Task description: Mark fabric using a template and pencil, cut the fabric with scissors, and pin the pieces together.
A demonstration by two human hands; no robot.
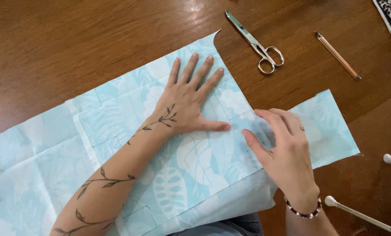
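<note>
Together, two hands (191, 98) (282, 144) press one fabric sheet (117, 126) flat.

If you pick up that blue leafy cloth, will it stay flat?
Probably not. The cloth looks thin and creased, so it would likely flop. It probably slides easily on the smooth table; the left hand presses it flat.

You have no packages, labels, signs or screens in front of you here; nothing of that kind lies anywhere on the wooden table (73, 39), from its far edge to its near one.
</note>
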